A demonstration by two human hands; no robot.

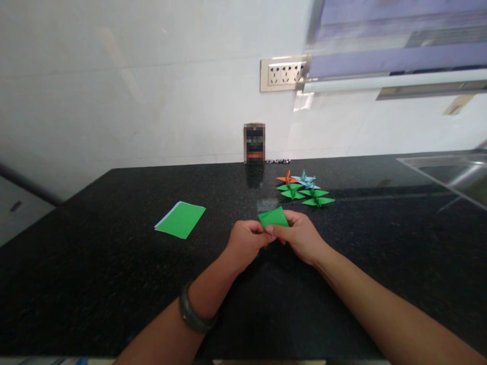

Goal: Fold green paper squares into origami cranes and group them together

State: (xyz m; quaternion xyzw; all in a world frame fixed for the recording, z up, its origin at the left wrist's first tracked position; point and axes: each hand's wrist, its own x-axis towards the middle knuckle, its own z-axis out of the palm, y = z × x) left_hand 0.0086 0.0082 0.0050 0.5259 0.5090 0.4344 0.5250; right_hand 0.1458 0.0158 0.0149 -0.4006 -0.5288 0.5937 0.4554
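Note:
Both my hands meet over the middle of the black countertop [114, 263] and pinch a small folded green paper [274, 217]. My left hand [245, 242] grips its near left corner with closed fingers. My right hand [299, 234] holds its right side, fingers curled round the edge. A dark bangle sits on my left wrist. The paper is folded into a small slanted shape and is held just above the counter.
A stack of green paper sheets [180, 219] lies to the left. Two folded paper flowers, an orange one [288, 185] and a blue one [312, 190], lie behind my hands. A small dark box [254, 143] leans on the wall. A sink [452, 175] is at the right.

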